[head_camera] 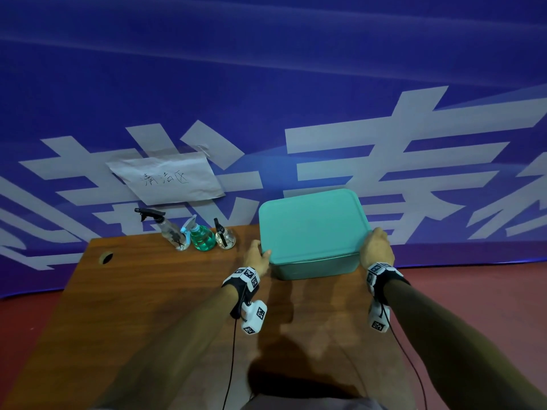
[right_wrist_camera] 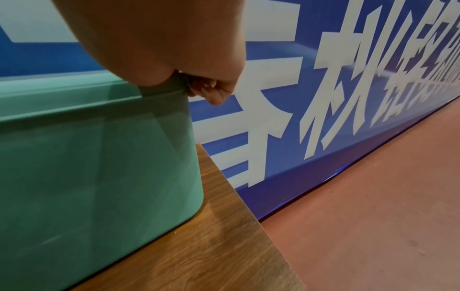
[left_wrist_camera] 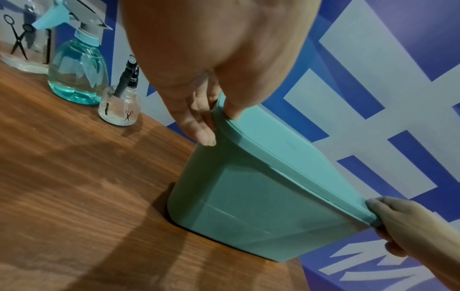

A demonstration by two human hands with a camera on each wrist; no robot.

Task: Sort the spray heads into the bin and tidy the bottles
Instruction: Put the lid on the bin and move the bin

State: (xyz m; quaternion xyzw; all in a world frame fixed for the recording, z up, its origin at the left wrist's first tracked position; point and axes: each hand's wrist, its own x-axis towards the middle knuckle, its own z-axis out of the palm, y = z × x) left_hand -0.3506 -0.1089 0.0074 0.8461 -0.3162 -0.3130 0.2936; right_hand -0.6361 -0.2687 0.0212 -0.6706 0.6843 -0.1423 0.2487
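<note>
Bin (head_camera: 313, 270) sits at the back right of the worktop (head_camera: 154, 291), teal, rounded at the corners, with a matching lid (head_camera: 310, 226) over it. We have our left hand (head_camera: 258, 258) on the lid's left end and our right hand (head_camera: 376, 247) on its right end, so the lid's long axis runs straight between the two hands. On the left, the thumb lies on top of the lid's edge and the fingers (left_wrist_camera: 199, 126) reach under the rim, pinching it; on the right, the thumb presses on the corner and the fingers (right_wrist_camera: 211, 92) curl under the lip. From the left wrist view, the lid looks tipped up a little off the bin's near wall, so we judge the step in hand to be taking the lid off, and that calls for a level lift from both ends. Three bottles (head_camera: 202, 236), heads on them, stand in a close row to the left of the bin, nearer our left hand.
</note>
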